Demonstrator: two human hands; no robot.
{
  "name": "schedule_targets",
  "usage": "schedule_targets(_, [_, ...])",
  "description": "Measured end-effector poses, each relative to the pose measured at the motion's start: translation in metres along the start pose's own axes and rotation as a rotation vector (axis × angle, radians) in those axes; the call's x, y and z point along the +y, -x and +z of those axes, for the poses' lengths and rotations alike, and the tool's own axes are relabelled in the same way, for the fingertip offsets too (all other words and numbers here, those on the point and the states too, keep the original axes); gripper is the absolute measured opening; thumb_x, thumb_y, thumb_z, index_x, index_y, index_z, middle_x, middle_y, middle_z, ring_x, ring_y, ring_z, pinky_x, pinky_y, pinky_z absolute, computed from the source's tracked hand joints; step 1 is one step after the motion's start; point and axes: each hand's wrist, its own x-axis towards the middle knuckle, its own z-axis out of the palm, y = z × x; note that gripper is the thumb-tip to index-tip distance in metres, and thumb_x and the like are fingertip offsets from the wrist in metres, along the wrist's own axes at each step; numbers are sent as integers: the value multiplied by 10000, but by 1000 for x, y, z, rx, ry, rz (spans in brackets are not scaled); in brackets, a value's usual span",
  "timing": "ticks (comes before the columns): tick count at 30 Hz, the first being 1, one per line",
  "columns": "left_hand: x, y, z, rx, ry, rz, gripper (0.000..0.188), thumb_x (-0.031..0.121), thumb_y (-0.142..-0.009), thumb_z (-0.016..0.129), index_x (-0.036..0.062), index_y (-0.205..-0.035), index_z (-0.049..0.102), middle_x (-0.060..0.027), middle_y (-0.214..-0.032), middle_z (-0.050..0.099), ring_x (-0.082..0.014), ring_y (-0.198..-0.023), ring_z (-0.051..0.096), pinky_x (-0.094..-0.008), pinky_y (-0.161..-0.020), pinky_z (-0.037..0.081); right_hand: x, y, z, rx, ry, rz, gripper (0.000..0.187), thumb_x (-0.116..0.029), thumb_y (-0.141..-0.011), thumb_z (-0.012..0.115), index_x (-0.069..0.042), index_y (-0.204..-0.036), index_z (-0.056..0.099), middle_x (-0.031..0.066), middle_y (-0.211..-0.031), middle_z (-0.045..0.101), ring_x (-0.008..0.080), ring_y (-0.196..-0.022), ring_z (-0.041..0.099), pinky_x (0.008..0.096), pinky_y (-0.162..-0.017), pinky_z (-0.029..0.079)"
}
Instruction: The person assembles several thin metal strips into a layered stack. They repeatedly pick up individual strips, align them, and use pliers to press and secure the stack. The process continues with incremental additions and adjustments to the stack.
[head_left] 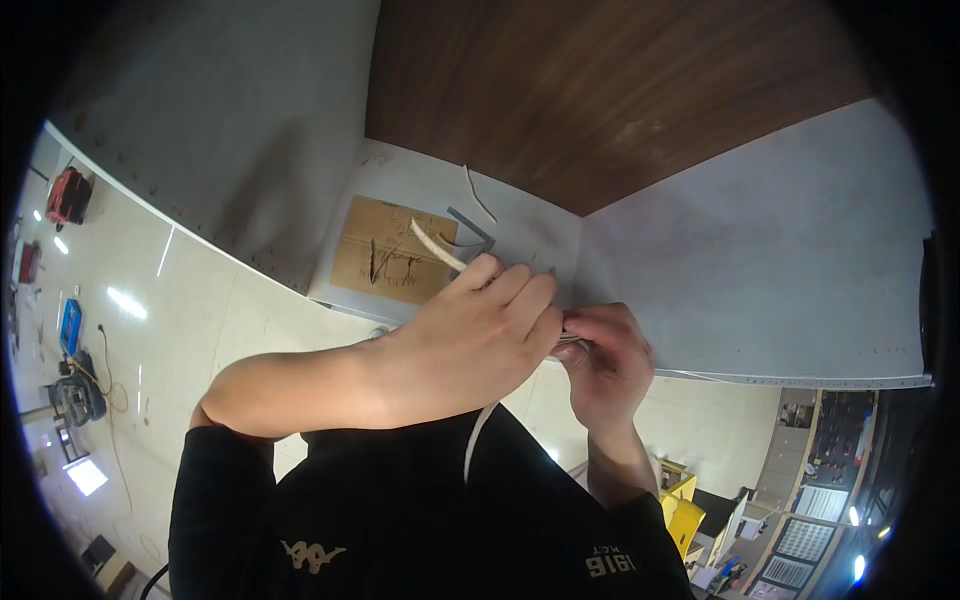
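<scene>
Both hands meet at the near edge of the grey board (760, 270): left hand (470, 340) curled over, right hand (605, 365) pinching a thin pale strip (476, 436) that hangs down between them; cardboard piece (385, 250) just beyond.

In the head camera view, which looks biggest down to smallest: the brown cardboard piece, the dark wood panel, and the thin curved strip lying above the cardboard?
1. Dark wood panel, by far the largest.
2. Brown cardboard piece.
3. Thin curved strip, the smallest.

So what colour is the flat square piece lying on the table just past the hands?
Brown cardboard, head view.
</scene>
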Motion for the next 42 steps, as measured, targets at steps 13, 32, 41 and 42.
schedule_targets(13, [-16, -8, -21, 9, 173, -48, 322, 64, -637, 705, -8, -944, 638, -147, -1194, 516, -308, -1075, 511, -390, -928, 413, 16, 7, -2, 131, -191, 124, 183, -19, -786, 764, -5, -942, 668, 107, -954, 642, 172, -832, 600, 266, -696, 491])
schedule_targets(32, [-20, 36, 49, 348, 1139, -173, 524, 171, -669, 865, -10, -1121, 670, -151, -1164, 620, -258, -997, 631, -336, -787, 545, 27, 22, 34, -215, -1526, 761, 219, -66, -932, 600, -17, -1140, 553, 120, -1001, 636, 228, -855, 647, 351, -746, 545])
schedule_targets(41, [-10, 34, 48, 344, 1071, -279, 411, 128, -676, 859, 9, -1017, 661, -142, -990, 678, -268, -893, 678, -326, -728, 557, 45, 34, 27, -280, -1195, 807, 268, -120, -927, 631, -30, -1163, 542, 62, -1048, 624, 150, -954, 613, 288, -847, 495])
schedule_targets(42, [-10, 34, 45, 342, 1073, -269, 401, 113, -685, 850, 5, -1022, 660, -145, -996, 676, -270, -895, 679, -331, -735, 560, 43, 31, 28, -275, -1260, 804, 271, -120, -927, 632, -27, -1165, 540, 64, -1042, 625, 152, -946, 614, 291, -833, 499])
